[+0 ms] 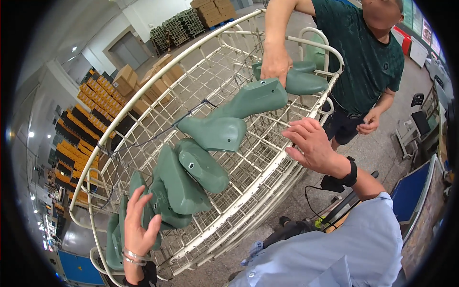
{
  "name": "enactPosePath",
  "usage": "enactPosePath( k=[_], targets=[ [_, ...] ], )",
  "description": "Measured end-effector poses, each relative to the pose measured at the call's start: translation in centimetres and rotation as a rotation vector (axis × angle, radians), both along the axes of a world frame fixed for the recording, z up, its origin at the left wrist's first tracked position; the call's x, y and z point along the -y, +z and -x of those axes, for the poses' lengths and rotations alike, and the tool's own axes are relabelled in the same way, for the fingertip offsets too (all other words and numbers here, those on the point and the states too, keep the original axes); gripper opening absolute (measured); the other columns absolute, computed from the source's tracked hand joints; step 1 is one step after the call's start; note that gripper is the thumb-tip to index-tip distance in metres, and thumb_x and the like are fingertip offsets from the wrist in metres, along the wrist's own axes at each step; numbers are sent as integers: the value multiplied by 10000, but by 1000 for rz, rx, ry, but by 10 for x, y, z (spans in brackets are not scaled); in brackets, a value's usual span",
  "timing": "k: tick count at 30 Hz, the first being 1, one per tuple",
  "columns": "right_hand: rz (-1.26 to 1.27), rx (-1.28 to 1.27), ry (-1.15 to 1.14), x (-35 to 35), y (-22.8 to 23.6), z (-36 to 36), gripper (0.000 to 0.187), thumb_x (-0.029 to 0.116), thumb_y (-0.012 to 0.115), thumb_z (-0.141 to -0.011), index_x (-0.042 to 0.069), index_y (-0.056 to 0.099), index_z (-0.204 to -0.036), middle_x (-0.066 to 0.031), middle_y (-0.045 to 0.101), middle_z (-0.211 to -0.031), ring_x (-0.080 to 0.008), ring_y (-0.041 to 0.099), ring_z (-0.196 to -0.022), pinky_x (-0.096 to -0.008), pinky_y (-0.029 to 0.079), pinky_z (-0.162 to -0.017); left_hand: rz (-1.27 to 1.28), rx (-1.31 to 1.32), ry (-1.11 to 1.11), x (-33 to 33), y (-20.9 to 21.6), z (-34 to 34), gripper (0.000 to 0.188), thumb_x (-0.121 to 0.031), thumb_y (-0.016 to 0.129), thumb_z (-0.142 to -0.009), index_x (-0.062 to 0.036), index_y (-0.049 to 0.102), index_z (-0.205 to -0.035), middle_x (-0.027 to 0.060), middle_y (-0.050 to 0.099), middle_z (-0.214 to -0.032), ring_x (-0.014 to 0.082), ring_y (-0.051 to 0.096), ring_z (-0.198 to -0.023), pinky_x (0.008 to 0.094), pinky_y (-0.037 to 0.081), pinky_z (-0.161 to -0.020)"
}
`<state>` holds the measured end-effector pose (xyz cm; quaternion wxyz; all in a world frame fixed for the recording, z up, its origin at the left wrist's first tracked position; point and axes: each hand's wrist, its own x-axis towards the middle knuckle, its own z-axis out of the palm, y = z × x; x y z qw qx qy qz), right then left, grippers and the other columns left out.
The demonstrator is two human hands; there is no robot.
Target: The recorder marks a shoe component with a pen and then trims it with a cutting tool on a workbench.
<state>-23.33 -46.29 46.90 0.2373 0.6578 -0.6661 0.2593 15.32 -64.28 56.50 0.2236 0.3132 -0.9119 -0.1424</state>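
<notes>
Several green shoe lasts lie on the top wire shelf of a white metal rack cart (279, 186). My left hand (139, 227), with a bracelet at its wrist, is open beside the lasts at the near left end, its fingers spread in front of a green shoe last (168, 203). Past the right edge of the shelf, my right hand (313, 146) is open and holds nothing, its fingers pointing toward the middle lasts. Nearest to it are a shoe last (215, 134) and another long last (258, 99).
Across the cart, a co-worker's hand (276, 62) reaches onto the far-end lasts (306, 82). A dark cord (165, 123) runs across the shelf. Cardboard boxes (125, 79) and yellow-and-black stacked crates (98, 98) stand beyond on the left. A blue-topped panel (413, 191) is at right.
</notes>
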Motion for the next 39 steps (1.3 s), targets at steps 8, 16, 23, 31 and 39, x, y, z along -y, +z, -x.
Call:
enactPosePath(
  k=[8, 16, 23, 31, 39],
  targets=[
    [38, 25, -26, 2, -8, -1, 312, 300, 566, -841, 52, 576, -1031, -83, 559, -979, -245, 498, -1057, -423, 321, -991, 225, 178, -105, 13, -38, 13, 537, -416, 504, -861, 27, 527, -1164, 184, 509, -1242, 367, 415, -1223, 436, 324, -1006],
    [119, 124, -98, 3, -25, -6, 324, 189, 632, -731, 55, 565, -1019, -107, 512, -1037, -272, 459, -1115, -465, 276, -1045, 299, 194, -142, 19, -44, 19, 455, -290, 496, -839, 54, 527, -1135, 199, 530, -1193, 380, 434, -1199, 434, 334, -994],
    [399, 151, -58, 17, -41, -6, 299, 214, 651, -709, 46, 560, -938, -100, 523, -937, -269, 502, -1047, -469, 298, -1047, 260, 223, -160, 8, -38, 16, 435, -305, 469, -918, 22, 516, -1202, 231, 473, -1275, 394, 420, -1199, 460, 330, -1002],
    [509, 202, -59, 10, -50, -2, 243, 210, 610, -737, 40, 552, -901, -105, 508, -918, -270, 485, -1053, -476, 272, -1067, 195, 189, -186, 0, -40, 19, 451, -322, 479, -915, 2, 494, -1228, 219, 436, -1309, 392, 383, -1221, 460, 298, -1019],
    [487, 87, -107, 28, -64, 7, 307, -54, 512, -643, 76, 602, -906, -100, 555, -947, -280, 515, -1003, -433, 373, -910, 65, 73, -178, 30, -43, 28, 477, -259, 640, -733, -4, 564, -1128, 203, 530, -1205, 368, 451, -1167, 428, 326, -999]
  ],
)
